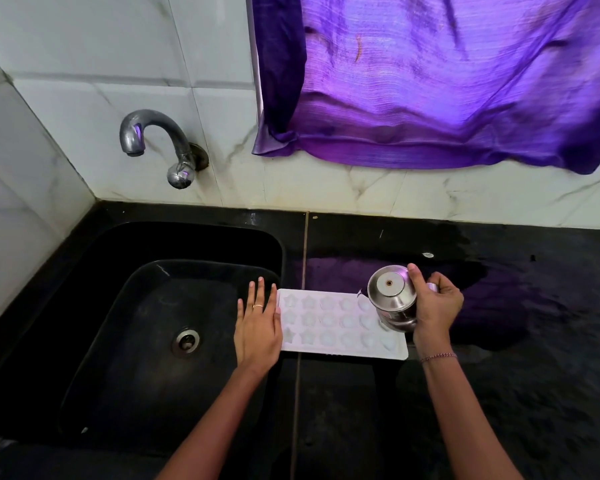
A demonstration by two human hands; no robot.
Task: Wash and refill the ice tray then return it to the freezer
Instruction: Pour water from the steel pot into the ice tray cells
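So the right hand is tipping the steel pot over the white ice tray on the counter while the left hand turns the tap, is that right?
Not quite: the head view shows the left hand flat at the ice tray's left end, not on the tap. The rest holds.

steel pot [392, 299] hides tray [329, 323] corner, contents unseen
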